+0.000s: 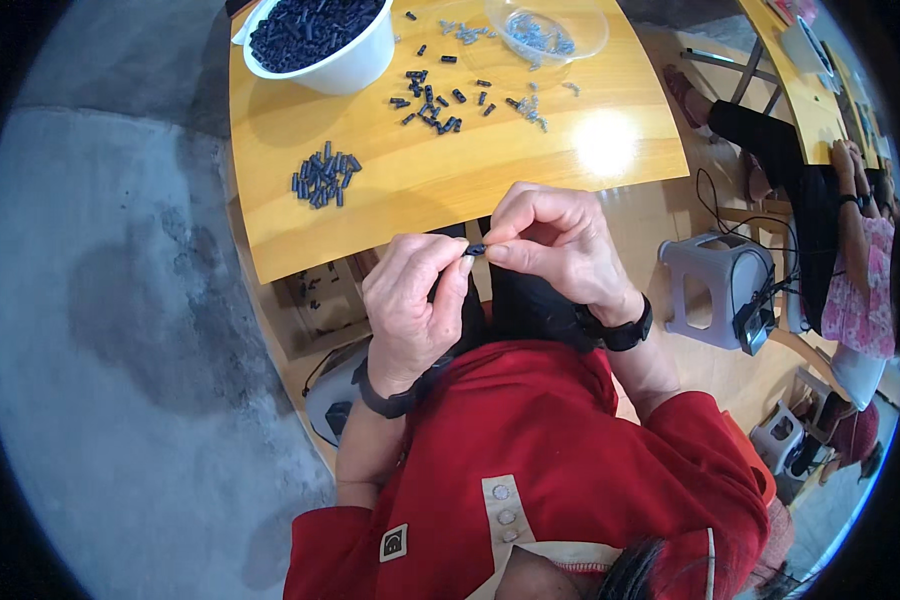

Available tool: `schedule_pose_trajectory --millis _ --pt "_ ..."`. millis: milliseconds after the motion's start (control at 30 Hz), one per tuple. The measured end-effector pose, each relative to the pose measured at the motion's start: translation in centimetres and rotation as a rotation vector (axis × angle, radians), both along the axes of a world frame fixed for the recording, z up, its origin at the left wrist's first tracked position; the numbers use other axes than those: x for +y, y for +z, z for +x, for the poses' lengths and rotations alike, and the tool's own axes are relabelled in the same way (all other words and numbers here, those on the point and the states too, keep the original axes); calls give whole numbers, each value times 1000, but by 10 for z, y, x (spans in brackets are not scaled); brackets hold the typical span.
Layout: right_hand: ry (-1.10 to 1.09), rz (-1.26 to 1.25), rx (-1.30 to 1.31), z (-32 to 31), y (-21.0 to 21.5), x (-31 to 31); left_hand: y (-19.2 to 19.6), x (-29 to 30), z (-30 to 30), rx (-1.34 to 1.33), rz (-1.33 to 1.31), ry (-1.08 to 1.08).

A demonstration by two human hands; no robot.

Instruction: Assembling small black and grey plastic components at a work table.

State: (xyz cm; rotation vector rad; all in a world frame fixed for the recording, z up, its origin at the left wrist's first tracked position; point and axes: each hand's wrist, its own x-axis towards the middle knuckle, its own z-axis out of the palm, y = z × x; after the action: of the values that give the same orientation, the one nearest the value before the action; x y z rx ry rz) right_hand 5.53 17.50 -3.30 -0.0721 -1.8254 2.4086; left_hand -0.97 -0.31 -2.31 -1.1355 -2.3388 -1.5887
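Between the fingertips of both hands sits a small black cylindrical part (476, 250), held just off the table's near edge. My left hand (415, 295) pinches its left end with thumb and forefinger. At the other end, my right hand (555, 245) has its thumb and forefinger closed on the same piece; much of it is hidden by the fingers. A pile of similar short black parts (325, 176) lies on the yellow wooden table (490, 175), ahead and to the left of my hands. More black pieces (430, 105) are scattered farther back.
A white tub (355, 60) full of black parts stands at the back left. Beside it to the right is a clear plastic bowl (595, 35) holding small transparent pieces, with some loose (535, 112) nearby. A grey plastic stool (705, 285) and another seated person (855, 270) are at the right.
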Motion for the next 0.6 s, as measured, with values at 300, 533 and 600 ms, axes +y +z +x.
schedule_pose_trajectory --millis 300,533,600 --pt "-1 131 27 -2 -3 -1 -2 -2 0 -50 -15 -19" --pt "80 -268 -141 -1 -17 -2 -4 -1 1 21 -18 5" --pt "60 -288 -160 1 -17 -3 -5 -1 1 29 -26 3"
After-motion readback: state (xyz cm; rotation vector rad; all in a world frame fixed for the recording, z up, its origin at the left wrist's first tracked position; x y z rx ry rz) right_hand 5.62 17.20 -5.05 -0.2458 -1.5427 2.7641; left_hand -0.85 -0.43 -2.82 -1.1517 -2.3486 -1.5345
